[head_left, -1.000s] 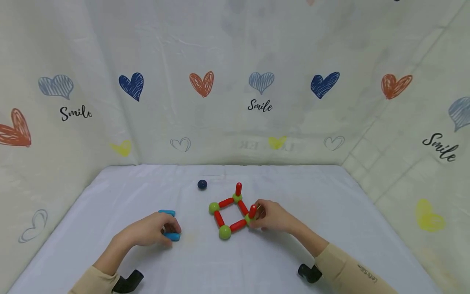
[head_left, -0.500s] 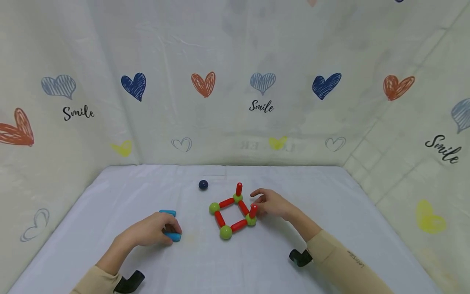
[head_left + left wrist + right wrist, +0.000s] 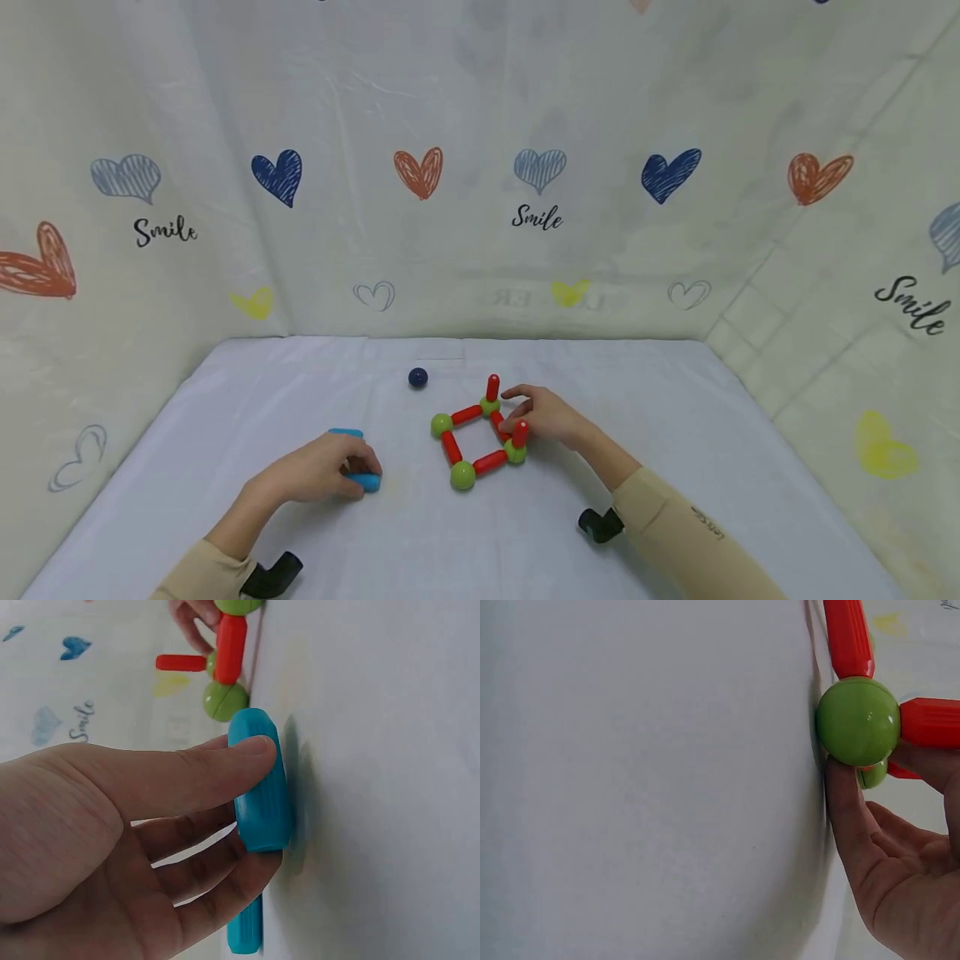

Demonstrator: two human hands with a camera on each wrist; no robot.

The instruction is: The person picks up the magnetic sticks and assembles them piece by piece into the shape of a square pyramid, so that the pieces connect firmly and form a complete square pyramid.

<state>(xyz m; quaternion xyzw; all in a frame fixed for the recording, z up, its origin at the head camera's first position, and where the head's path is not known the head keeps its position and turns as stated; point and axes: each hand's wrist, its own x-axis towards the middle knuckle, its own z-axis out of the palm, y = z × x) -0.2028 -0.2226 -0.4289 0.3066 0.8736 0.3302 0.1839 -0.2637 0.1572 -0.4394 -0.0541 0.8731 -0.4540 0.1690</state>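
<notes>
In the left wrist view, my left hand [image 3: 322,471] pinches a blue magnetic rod [image 3: 264,810] between thumb and fingers, low over the white table. A second blue rod [image 3: 347,432] lies just behind that hand. At the table's middle, red rods and green balls form a square: left ball [image 3: 441,425], front ball [image 3: 462,475], back ball [image 3: 490,406] and right ball [image 3: 859,720]. Red rods stand upright on the back ball [image 3: 492,387] and the right one [image 3: 521,433]. My right hand [image 3: 551,417] is at the square's right side, fingers loosely bent, fingertips overlapping the right side rod.
A dark blue ball [image 3: 417,378] sits behind the square, toward the table's back edge. The white-covered table [image 3: 420,550] meets a curtain [image 3: 465,250] printed with hearts at the back and sides. Black wrist cameras [image 3: 600,525] sit by both sleeves.
My right hand has let go at the right ball and shifted back and leftward along the square's side. My left hand has moved slightly right with the blue rod.
</notes>
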